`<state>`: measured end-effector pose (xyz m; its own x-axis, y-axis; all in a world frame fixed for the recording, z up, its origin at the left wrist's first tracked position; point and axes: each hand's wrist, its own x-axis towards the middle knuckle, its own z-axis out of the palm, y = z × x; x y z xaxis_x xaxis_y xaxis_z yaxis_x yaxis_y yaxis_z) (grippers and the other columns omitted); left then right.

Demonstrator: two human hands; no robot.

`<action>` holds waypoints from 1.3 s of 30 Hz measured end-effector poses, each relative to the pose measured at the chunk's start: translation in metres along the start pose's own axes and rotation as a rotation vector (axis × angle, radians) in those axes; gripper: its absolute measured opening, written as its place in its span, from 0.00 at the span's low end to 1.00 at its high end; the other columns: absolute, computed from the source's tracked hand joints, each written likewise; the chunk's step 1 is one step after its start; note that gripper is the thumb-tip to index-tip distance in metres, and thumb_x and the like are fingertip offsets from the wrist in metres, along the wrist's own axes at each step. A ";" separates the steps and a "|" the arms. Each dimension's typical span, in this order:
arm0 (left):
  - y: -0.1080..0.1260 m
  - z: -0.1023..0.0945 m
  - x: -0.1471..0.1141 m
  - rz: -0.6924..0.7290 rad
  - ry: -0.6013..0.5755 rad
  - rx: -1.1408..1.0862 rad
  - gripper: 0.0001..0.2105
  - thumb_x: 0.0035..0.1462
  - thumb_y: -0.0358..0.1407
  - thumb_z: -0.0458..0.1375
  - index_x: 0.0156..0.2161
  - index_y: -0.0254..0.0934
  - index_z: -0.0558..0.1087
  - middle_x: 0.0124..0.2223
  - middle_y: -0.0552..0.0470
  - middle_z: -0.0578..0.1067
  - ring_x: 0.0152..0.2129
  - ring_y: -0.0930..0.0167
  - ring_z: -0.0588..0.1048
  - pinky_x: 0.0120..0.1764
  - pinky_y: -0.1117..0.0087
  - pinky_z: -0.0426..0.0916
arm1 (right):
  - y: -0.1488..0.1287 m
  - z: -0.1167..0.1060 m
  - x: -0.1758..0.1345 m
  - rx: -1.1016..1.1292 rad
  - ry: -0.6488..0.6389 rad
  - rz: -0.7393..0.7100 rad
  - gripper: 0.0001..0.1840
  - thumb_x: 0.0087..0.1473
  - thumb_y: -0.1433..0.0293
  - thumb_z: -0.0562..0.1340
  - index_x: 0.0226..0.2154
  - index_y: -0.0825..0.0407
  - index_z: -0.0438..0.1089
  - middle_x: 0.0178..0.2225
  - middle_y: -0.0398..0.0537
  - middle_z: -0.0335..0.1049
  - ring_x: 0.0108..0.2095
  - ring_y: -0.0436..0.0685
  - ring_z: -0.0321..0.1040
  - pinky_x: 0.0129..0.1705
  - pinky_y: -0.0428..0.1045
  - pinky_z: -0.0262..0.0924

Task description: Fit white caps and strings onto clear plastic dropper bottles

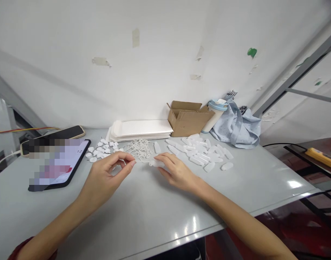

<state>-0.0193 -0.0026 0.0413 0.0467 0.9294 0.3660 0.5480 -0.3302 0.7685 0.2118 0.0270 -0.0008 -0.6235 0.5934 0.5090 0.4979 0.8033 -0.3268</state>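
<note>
My right hand (176,171) holds a small translucent plastic bottle (156,163) between thumb and fingers, its narrow end pointing left. Thumb and index finger of my left hand (108,173) are pinched on a thin white tube (140,161), which spans the short gap towards the bottle's narrow end. Whether tube and bottle touch, I cannot make out. Just beyond my hands lies a tangle of thin white tubes (140,147). Small white caps (101,148) are scattered to its left. Many more translucent bottles (200,150) lie in a loose heap to the right.
A stack of white padded envelopes (143,128) lies against the wall, beside an open cardboard box (189,121). Further right are a lidded cup (214,115) and a light blue cloth bag (235,124). A tablet (70,162) and a phone (70,133) rest at the left.
</note>
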 end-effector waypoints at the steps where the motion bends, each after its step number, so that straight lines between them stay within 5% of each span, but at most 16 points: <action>1: -0.001 0.001 0.000 0.005 -0.004 0.008 0.08 0.53 0.43 0.58 0.30 0.42 0.73 0.31 0.55 0.77 0.26 0.69 0.74 0.32 0.70 0.70 | -0.001 0.000 0.000 0.001 0.000 0.003 0.17 0.60 0.76 0.54 0.53 0.54 0.59 0.46 0.58 0.68 0.45 0.60 0.67 0.45 0.58 0.67; 14: -0.002 0.002 -0.005 0.095 -0.051 0.052 0.07 0.56 0.41 0.56 0.32 0.42 0.73 0.31 0.55 0.77 0.28 0.70 0.74 0.33 0.70 0.69 | -0.007 0.000 -0.003 -0.017 -0.073 -0.011 0.25 0.60 0.79 0.51 0.58 0.48 0.55 0.47 0.55 0.64 0.44 0.57 0.67 0.44 0.55 0.69; 23: 0.002 0.003 -0.009 0.243 -0.126 0.004 0.05 0.58 0.36 0.56 0.32 0.42 0.71 0.30 0.57 0.76 0.27 0.72 0.73 0.32 0.71 0.68 | -0.011 0.000 -0.001 0.051 -0.038 -0.022 0.16 0.62 0.75 0.52 0.53 0.52 0.59 0.44 0.56 0.66 0.41 0.56 0.68 0.42 0.53 0.70; 34: -0.001 0.005 -0.010 0.207 -0.138 -0.033 0.04 0.58 0.39 0.57 0.35 0.42 0.73 0.32 0.55 0.77 0.28 0.71 0.75 0.32 0.71 0.71 | -0.018 0.000 -0.002 0.199 -0.025 -0.007 0.18 0.61 0.74 0.53 0.54 0.51 0.59 0.46 0.55 0.67 0.43 0.56 0.69 0.44 0.53 0.69; 39: -0.004 0.009 -0.010 0.256 -0.120 0.028 0.08 0.57 0.40 0.59 0.41 0.42 0.72 0.40 0.53 0.77 0.29 0.72 0.75 0.34 0.71 0.73 | -0.029 -0.007 0.000 0.442 0.004 0.188 0.17 0.59 0.73 0.57 0.51 0.49 0.63 0.45 0.50 0.71 0.43 0.55 0.70 0.42 0.53 0.69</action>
<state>-0.0143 -0.0095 0.0299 0.2843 0.8295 0.4807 0.5280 -0.5540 0.6437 0.2012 0.0041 0.0140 -0.5445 0.7311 0.4111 0.2973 0.6265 -0.7205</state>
